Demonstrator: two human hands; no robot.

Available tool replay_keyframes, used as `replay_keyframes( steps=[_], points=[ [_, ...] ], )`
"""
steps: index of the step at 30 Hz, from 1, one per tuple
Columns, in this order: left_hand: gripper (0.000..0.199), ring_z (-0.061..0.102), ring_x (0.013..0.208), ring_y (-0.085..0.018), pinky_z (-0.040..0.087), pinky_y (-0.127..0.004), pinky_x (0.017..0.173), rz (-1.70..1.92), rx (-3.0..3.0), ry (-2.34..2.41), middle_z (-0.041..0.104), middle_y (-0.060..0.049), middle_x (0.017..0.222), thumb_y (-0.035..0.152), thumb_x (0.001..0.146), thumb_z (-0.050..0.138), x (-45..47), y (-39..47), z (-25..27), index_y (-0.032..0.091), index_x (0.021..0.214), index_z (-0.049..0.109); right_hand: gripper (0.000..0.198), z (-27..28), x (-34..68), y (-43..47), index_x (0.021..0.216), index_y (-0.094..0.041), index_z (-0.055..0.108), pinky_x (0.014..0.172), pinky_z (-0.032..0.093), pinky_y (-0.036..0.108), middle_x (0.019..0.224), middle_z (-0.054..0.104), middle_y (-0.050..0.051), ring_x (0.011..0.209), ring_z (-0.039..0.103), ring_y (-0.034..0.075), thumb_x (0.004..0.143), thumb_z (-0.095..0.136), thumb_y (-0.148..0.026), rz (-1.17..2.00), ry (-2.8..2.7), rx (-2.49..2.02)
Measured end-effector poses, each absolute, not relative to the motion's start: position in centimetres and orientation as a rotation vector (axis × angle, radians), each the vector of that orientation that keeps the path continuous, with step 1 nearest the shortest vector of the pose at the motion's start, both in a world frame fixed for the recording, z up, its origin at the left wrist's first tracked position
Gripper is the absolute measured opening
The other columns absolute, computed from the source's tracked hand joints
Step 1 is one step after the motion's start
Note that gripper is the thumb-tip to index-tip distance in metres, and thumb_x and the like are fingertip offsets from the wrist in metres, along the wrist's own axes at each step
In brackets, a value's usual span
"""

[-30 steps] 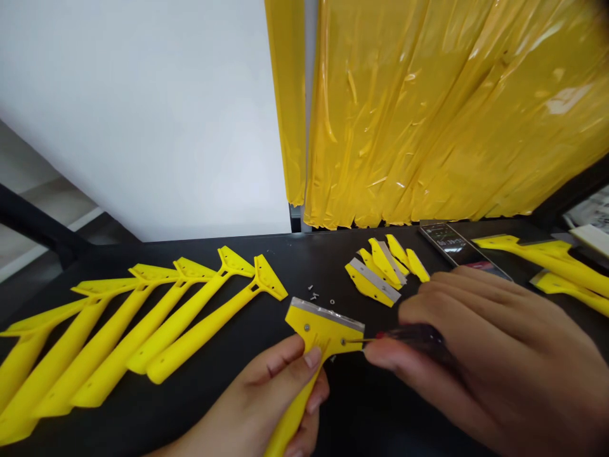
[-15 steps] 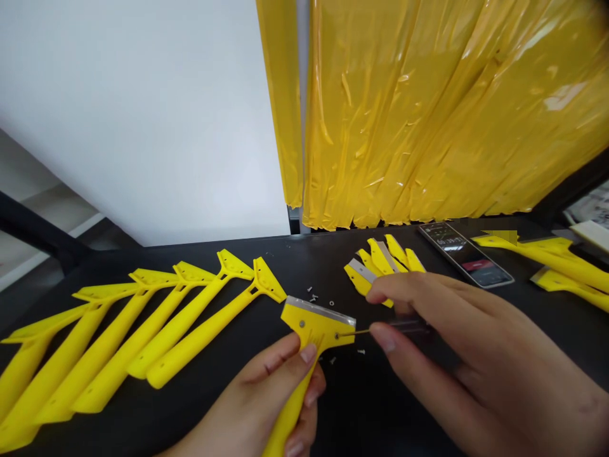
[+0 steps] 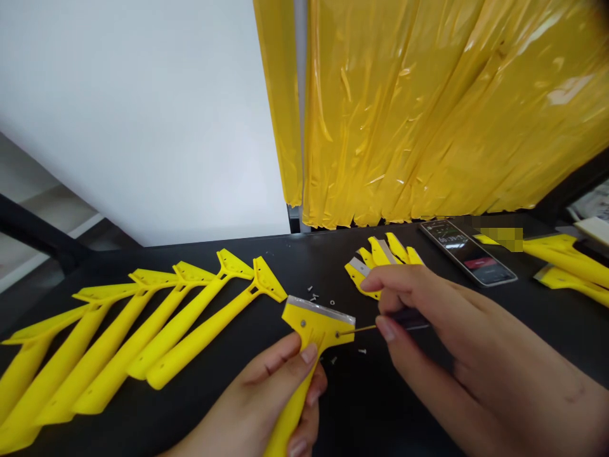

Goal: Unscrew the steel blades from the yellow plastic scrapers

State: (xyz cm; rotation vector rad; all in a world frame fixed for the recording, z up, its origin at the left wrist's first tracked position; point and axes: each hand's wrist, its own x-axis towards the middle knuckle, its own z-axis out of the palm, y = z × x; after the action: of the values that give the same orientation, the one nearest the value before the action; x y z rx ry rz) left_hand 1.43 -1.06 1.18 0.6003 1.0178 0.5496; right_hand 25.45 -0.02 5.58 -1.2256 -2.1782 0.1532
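One head view: left hand (image 3: 266, 390) is gripping the scraper (image 3: 318, 324) over the desk (image 3: 314, 251); right hand (image 3: 442, 343) is pinching the screwdriver (image 3: 359, 329) at the scraper's right screw (image 3: 337, 334). Too slanted a shaft could be slipping off, scratching its face.

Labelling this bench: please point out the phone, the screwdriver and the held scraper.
Phone (image 3: 467, 254), head view: on its screen.
Screwdriver (image 3: 360, 329), head view: on its thin shaft.
Held scraper (image 3: 320, 325), head view: on its yellow head.

Handles (image 3: 136, 344) left of scraper (image 3: 318, 322), phone (image 3: 469, 254) right
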Motion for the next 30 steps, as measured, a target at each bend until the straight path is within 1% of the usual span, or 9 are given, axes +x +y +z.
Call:
replay_keyframes(
  steps=[3, 7, 11, 13, 17, 20, 22, 24, 30],
  points=[
    [0.035, 0.034, 0.048, -0.007, 0.031, -0.018, 0.043, 0.548, 0.606, 1.011, 0.055, 0.002, 0.075, 0.053, 0.103, 0.059, 1.5, -1.1, 1.2, 0.022, 0.086, 0.057, 0.04, 5.5, 25.6, -0.2, 0.141, -0.027, 0.05, 0.104, 0.057, 0.028, 0.127, 0.074, 0.002, 0.117, 0.073, 0.016, 0.102, 0.053, -0.019, 0.178, -2.176, -1.231],
    [0.035, 0.035, 0.047, -0.006, 0.031, -0.018, 0.043, 0.551, 0.592, 1.021, 0.054, 0.003, 0.074, 0.052, 0.103, 0.059, 1.7, -0.8, 1.1, 0.022, 0.085, 0.058, 0.041, 6.0, 25.5, -0.2, 0.141, -0.026, 0.049, 0.106, 0.057, 0.03, 0.128, 0.073, 0.004, 0.117, 0.073, 0.016, 0.101, 0.05, -0.016, 0.12, -2.227, -1.213],
    [0.036, 0.035, 0.047, -0.006, 0.031, -0.019, 0.042, 0.567, 0.581, 1.004, 0.054, 0.003, 0.074, 0.051, 0.102, 0.061, 1.8, -0.7, 1.1, 0.021, 0.083, 0.057, 0.037, 6.7, 25.3, -0.1, 0.132, -0.026, 0.051, 0.095, 0.06, 0.028, 0.116, 0.075, 0.001, 0.106, 0.075, 0.015, 0.098, 0.048, -0.012, 0.145, -2.272, -1.191],
    [0.036, 0.036, 0.047, -0.006, 0.031, -0.019, 0.042, 0.563, 0.586, 1.007, 0.054, 0.002, 0.074, 0.052, 0.101, 0.062, 1.7, -0.8, 1.1, 0.021, 0.082, 0.058, 0.033, 6.8, 25.3, 0.0, 0.129, -0.027, 0.052, 0.089, 0.061, 0.027, 0.113, 0.075, -0.001, 0.102, 0.075, 0.014, 0.1, 0.047, -0.013, 0.192, -2.296, -1.184],
    [0.038, 0.034, 0.047, -0.006, 0.03, -0.019, 0.042, 0.547, 0.58, 1.025, 0.057, 0.0, 0.075, 0.054, 0.101, 0.062, 1.6, -0.9, 1.2, 0.021, 0.083, 0.06, 0.033, 6.9, 25.2, 0.1, 0.132, -0.026, 0.051, 0.086, 0.06, 0.029, 0.116, 0.077, 0.002, 0.106, 0.075, 0.017, 0.101, 0.045, -0.013, 0.189, -2.342, -1.147],
    [0.039, 0.033, 0.047, -0.007, 0.03, -0.02, 0.043, 0.551, 0.569, 1.021, 0.056, 0.001, 0.071, 0.055, 0.101, 0.061, 1.5, -0.8, 1.2, 0.02, 0.082, 0.061, 0.033, 7.0, 25.1, 0.1, 0.133, -0.024, 0.052, 0.081, 0.061, 0.03, 0.117, 0.078, 0.004, 0.102, 0.076, 0.019, 0.102, 0.045, -0.014, 0.133, -2.352, -1.134],
    [0.041, 0.033, 0.046, -0.007, 0.03, -0.02, 0.043, 0.549, 0.567, 1.013, 0.055, 0.001, 0.069, 0.056, 0.101, 0.06, 1.5, -0.7, 1.2, 0.02, 0.081, 0.061, 0.036, 6.9, 25.1, 0.1, 0.137, -0.022, 0.052, 0.085, 0.06, 0.031, 0.12, 0.077, 0.005, 0.104, 0.075, 0.019, 0.103, 0.045, -0.013, 0.119, -2.356, -1.113],
    [0.04, 0.032, 0.047, -0.007, 0.029, -0.02, 0.043, 0.549, 0.561, 1.012, 0.057, 0.0, 0.071, 0.055, 0.101, 0.06, 1.5, -0.6, 1.2, 0.02, 0.081, 0.061, 0.039, 6.8, 25.1, 0.2, 0.141, -0.023, 0.052, 0.092, 0.059, 0.033, 0.122, 0.077, 0.004, 0.107, 0.074, 0.019, 0.104, 0.046, -0.013, 0.114, -2.347, -1.108],
    [0.039, 0.03, 0.047, -0.007, 0.028, -0.021, 0.044, 0.542, 0.583, 1.014, 0.056, 0.001, 0.071, 0.054, 0.102, 0.059, 1.5, -0.6, 1.6, 0.021, 0.082, 0.059, 0.041, 6.8, 25.2, 0.3, 0.14, -0.024, 0.052, 0.094, 0.058, 0.035, 0.124, 0.076, 0.003, 0.11, 0.073, 0.019, 0.102, 0.045, -0.011, 0.09, -2.348, -1.106]
  ],
)
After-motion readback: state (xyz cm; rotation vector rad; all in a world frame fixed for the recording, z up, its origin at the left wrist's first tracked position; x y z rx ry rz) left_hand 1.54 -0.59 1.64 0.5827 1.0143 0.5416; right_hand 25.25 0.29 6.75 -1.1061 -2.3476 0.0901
